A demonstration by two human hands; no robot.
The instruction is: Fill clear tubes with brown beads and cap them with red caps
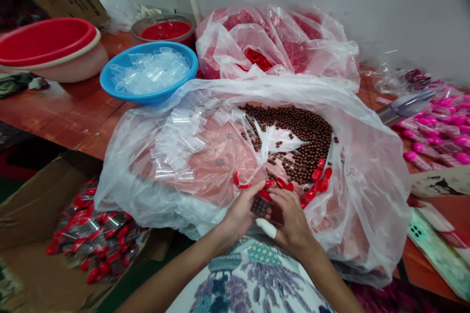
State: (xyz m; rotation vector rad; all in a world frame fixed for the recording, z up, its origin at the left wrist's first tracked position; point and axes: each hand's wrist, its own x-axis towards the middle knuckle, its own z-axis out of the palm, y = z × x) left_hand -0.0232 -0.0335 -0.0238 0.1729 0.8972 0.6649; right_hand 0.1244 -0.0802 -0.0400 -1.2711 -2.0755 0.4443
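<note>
Container (260,205) with brown contents (260,210), at near edge of plastic sheet (374,171), clasped in left hand (240,210). At red cap (265,194), curled right hand (292,212) with pale cover (266,228) on thumb; firmness of grip not determinable. Just beyond, loose brown balls (312,132); beside right hand, loose red caps (322,185). Farther left on sheet, clear sleeves (176,139), with blue basin (110,85) behind.

You hold a clear container (259,206) with dark brown balls (261,209) inside. A red cap (265,194) is at its far end.
</note>
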